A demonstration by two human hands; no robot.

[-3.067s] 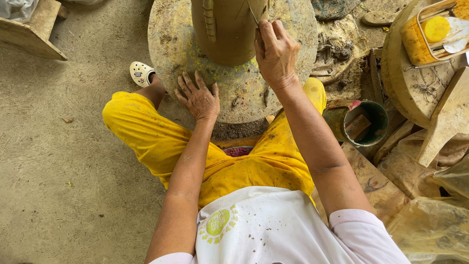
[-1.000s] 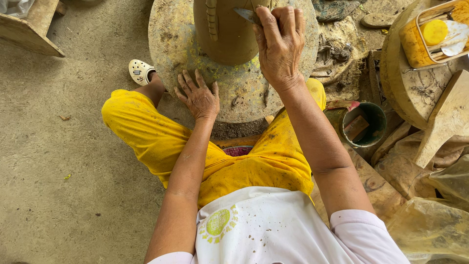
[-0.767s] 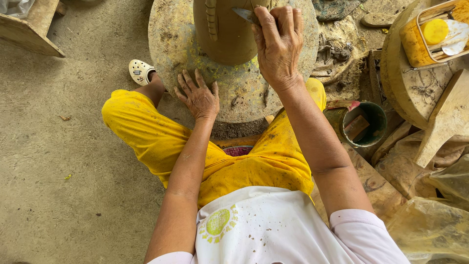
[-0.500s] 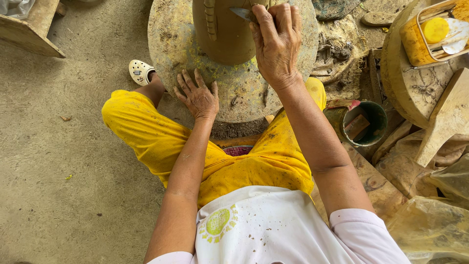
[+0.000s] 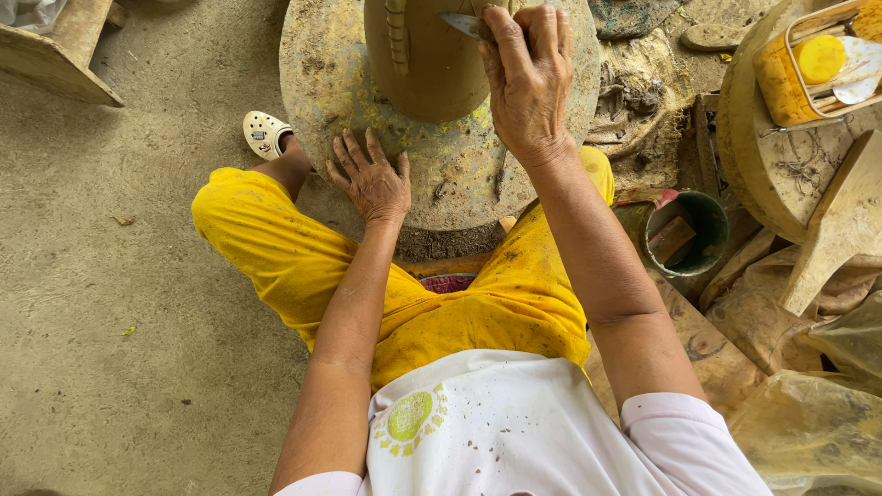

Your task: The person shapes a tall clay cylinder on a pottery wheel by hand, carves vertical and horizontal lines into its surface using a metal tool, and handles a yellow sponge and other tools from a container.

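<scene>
The person sits on the floor with legs in yellow trousers spread to either side of a round wheel, its top smeared with clay and yellow flecks. On the wheel stands a brown clay pot, upright, with a ridged strip running down its left side; its top is cut off by the frame edge. The right hand is raised against the pot's right side, fingers curled tight around a small blade whose grey tip lies against the pot wall. The left hand rests flat on the near left rim of the wheel, fingers spread and holding nothing, well apart from the right hand. A white clog shows on the foot just left of the wheel. To the right, near the person's right knee, sits a green bucket with a block inside it. Further right a wooden paddle leans on a round stump, which also carries a yellow tub in a wire basket. A wooden stool stands at the upper left.
</scene>
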